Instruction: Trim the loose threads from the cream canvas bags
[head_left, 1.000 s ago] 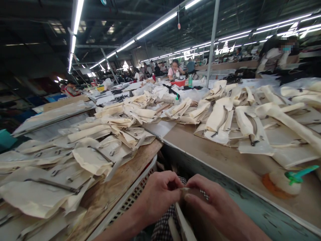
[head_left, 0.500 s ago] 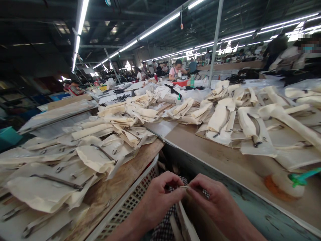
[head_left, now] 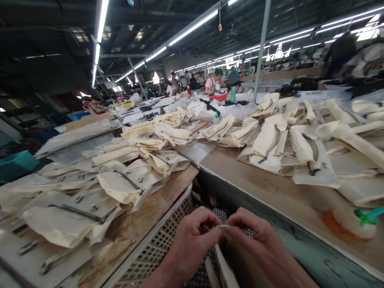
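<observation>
Low in the head view, my left hand (head_left: 192, 240) and my right hand (head_left: 258, 244) meet over my lap, both pinched shut on the top edge of a thin tan piece (head_left: 223, 227) that runs down between them. Its lower part is a pale strip (head_left: 223, 272) near the bottom edge. Under the hands shows checkered cloth (head_left: 220, 215). A white perforated basket (head_left: 156, 248) stands just left of my left hand.
Cream fabric pieces with dark zippers (head_left: 126, 180) lie heaped on the wooden table (head_left: 168, 188) at left and on the long bench (head_left: 270, 188) ahead. A glue pot with a green brush (head_left: 357, 222) sits at right. Other people work at far benches (head_left: 216, 82).
The view has drifted left, so everything sits a little further right. My hands stay pinched on the piece; the fingertips have shifted slightly along its edge.
</observation>
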A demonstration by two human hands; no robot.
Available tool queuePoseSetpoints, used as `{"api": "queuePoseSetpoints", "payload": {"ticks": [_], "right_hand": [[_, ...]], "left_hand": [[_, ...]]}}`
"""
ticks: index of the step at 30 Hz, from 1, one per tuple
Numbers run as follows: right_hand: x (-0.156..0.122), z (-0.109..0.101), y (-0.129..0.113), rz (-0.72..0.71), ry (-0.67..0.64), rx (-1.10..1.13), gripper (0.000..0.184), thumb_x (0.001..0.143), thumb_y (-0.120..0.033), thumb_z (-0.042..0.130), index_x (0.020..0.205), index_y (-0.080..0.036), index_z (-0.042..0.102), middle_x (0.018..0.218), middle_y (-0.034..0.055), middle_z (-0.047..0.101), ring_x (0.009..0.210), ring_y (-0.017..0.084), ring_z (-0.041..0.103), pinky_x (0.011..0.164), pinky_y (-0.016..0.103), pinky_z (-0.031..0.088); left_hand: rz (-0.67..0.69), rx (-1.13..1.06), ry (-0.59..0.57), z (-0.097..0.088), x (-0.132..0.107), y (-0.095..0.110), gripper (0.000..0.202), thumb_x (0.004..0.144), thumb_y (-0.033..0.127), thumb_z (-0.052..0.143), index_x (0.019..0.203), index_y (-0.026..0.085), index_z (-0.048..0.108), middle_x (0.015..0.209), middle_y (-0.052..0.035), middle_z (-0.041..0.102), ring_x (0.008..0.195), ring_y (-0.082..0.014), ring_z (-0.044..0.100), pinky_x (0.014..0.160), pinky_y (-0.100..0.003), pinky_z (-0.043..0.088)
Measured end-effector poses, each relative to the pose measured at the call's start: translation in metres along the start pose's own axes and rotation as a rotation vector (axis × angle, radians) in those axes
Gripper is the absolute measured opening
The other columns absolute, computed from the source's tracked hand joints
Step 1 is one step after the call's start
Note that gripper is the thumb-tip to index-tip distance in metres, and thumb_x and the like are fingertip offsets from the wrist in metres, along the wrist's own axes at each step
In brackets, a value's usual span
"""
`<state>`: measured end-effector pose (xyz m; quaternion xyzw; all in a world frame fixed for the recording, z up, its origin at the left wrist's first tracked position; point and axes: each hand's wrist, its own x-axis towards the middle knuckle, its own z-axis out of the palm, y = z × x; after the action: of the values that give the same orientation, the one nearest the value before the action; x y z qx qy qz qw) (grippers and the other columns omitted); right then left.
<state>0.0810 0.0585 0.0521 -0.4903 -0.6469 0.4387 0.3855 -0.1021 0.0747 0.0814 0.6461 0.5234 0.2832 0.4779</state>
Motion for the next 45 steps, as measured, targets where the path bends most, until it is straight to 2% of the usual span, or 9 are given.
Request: {"api": "queuePoseSetpoints", "payload": {"ticks": [6, 11, 22, 30, 33, 36, 39, 42, 45], "right_hand": [[-0.001, -0.001, 0.001, -0.003, -0.029, 0.026, 0.025, 0.093, -0.037, 0.056, 0.079, -0.022, 0.070, 0.077, -0.0023, 0.055, 0.075, 0.014, 0.055, 0.069, 0.024, 0.040], [-0.003, 0.001, 0.007, -0.041, -0.049, 0.029, 0.023, 0.094, -0.036, 0.055, 0.084, -0.023, 0.070, 0.080, -0.0016, 0.057, 0.077, 0.014, 0.057, 0.070, 0.023, 0.042], [-0.004, 0.009, 0.004, -0.055, -0.025, -0.011, 0.025, 0.094, -0.037, 0.054, 0.082, -0.023, 0.071, 0.080, -0.0015, 0.060, 0.076, 0.014, 0.058, 0.070, 0.023, 0.042], [-0.008, 0.003, 0.000, -0.036, -0.021, -0.050, 0.028, 0.096, -0.040, 0.052, 0.085, -0.023, 0.072, 0.080, -0.0010, 0.058, 0.077, 0.014, 0.059, 0.071, 0.023, 0.044], [-0.010, -0.002, 0.000, -0.046, -0.033, -0.073, 0.028, 0.098, -0.039, 0.050, 0.091, -0.025, 0.072, 0.082, -0.0007, 0.059, 0.081, 0.014, 0.060, 0.074, 0.022, 0.045], [-0.013, -0.002, 0.003, -0.057, -0.065, -0.079, 0.029, 0.099, -0.041, 0.046, 0.099, -0.026, 0.071, 0.091, 0.0003, 0.064, 0.088, 0.015, 0.063, 0.080, 0.021, 0.046], [-0.013, -0.001, 0.008, -0.054, -0.129, -0.123, 0.031, 0.101, -0.040, 0.041, 0.105, -0.027, 0.068, 0.100, 0.0007, 0.070, 0.093, 0.016, 0.066, 0.082, 0.022, 0.047], [-0.009, -0.002, 0.012, -0.050, -0.160, -0.342, 0.030, 0.100, -0.029, 0.037, 0.102, -0.023, 0.066, 0.093, 0.0030, 0.074, 0.084, 0.018, 0.070, 0.074, 0.024, 0.048], [-0.002, -0.009, 0.008, -0.048, -0.168, -0.593, 0.025, 0.089, -0.012, 0.044, 0.093, -0.019, 0.068, 0.085, 0.0052, 0.075, 0.078, 0.020, 0.072, 0.065, 0.024, 0.045]], "left_hand": [[-0.149, -0.273, 0.004, 0.007, -0.006, -0.005, 0.010, 0.079, 0.025, 0.066, 0.078, 0.016, 0.063, 0.072, 0.0014, 0.059, 0.069, -0.0130, 0.050, 0.065, -0.023, 0.040], [-0.175, -0.517, 0.025, 0.018, -0.009, -0.017, 0.011, 0.079, 0.024, 0.065, 0.076, 0.016, 0.058, 0.070, 0.0025, 0.055, 0.069, -0.0127, 0.048, 0.067, -0.024, 0.040], [-0.195, -0.581, 0.113, 0.023, -0.013, -0.016, 0.010, 0.075, 0.022, 0.063, 0.073, 0.015, 0.055, 0.069, 0.0030, 0.051, 0.067, -0.0122, 0.044, 0.063, -0.024, 0.038], [-0.247, -0.854, 0.016, 0.019, -0.025, -0.022, 0.023, 0.071, 0.019, 0.063, 0.094, 0.013, 0.063, 0.083, -0.0037, 0.064, 0.077, -0.0174, 0.058, 0.075, -0.029, 0.044], [-0.199, -0.762, 0.037, 0.020, -0.027, -0.016, 0.023, 0.074, 0.024, 0.065, 0.095, 0.014, 0.063, 0.084, -0.0037, 0.066, 0.077, -0.0167, 0.057, 0.075, -0.028, 0.044], [-0.130, -0.501, 0.065, 0.022, -0.025, -0.007, 0.025, 0.079, 0.036, 0.067, 0.093, 0.016, 0.063, 0.084, -0.0031, 0.065, 0.075, -0.0164, 0.056, 0.072, -0.026, 0.044], [-0.076, -0.202, 0.124, 0.023, -0.021, -0.003, 0.020, 0.083, 0.038, 0.062, 0.087, 0.018, 0.064, 0.081, -0.0023, 0.063, 0.074, -0.0170, 0.056, 0.070, -0.026, 0.043], [0.020, -0.004, 0.202, 0.026, -0.014, -0.007, 0.018, 0.085, 0.033, 0.056, 0.079, 0.019, 0.066, 0.081, -0.0033, 0.063, 0.076, -0.0189, 0.057, 0.070, -0.026, 0.043], [0.126, 0.068, 0.247, 0.030, -0.007, -0.013, 0.020, 0.085, 0.033, 0.056, 0.073, 0.021, 0.066, 0.079, -0.0034, 0.063, 0.077, -0.0196, 0.059, 0.071, -0.025, 0.045]]}}
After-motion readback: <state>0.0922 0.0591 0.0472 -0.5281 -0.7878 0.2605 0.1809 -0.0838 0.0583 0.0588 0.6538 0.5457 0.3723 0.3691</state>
